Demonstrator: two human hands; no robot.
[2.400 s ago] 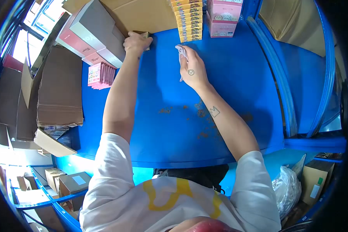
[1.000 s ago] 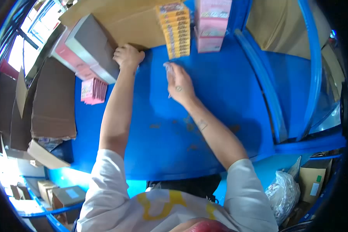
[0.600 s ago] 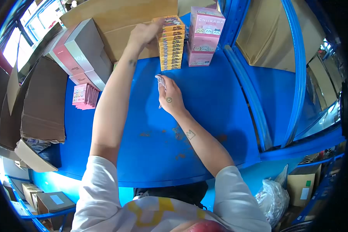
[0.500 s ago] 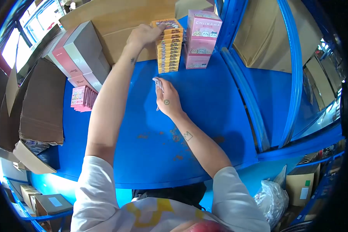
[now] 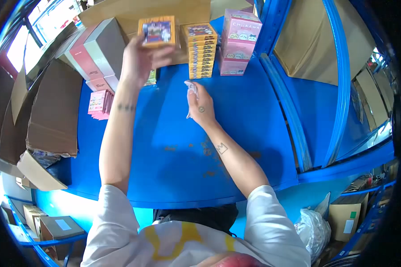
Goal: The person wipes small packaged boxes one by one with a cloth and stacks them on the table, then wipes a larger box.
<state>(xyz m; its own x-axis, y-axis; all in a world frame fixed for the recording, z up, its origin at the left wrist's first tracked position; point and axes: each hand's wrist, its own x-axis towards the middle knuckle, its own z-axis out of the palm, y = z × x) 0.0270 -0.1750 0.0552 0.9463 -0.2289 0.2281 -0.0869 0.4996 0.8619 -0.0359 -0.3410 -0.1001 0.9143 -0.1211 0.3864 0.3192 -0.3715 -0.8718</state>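
Stained blue tabletop (image 5: pixel 169 124), cardboard (image 5: pixel 196 11) behind, left fingers (image 5: pixel 162 54) gripping box (image 5: pixel 159 32), right fingers (image 5: pixel 203 90) clutching cloth (image 5: pixel 192 86)

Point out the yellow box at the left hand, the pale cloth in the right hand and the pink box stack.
Yellow box (image 5: pixel 157 32): head view, on its printed face.
Pale cloth (image 5: pixel 191 86): head view, on its upper exposed part.
Pink box stack (image 5: pixel 237 49): head view, on the middle box's front.

With our left hand (image 5: pixel 140 62) we hold a yellow box (image 5: pixel 158 30) up, left of the yellow stack (image 5: pixel 202 58) on the blue table (image 5: pixel 173 120). Our right hand (image 5: pixel 201 106) grips a pale, crumpled piece (image 5: pixel 191 86) near the stack's foot.
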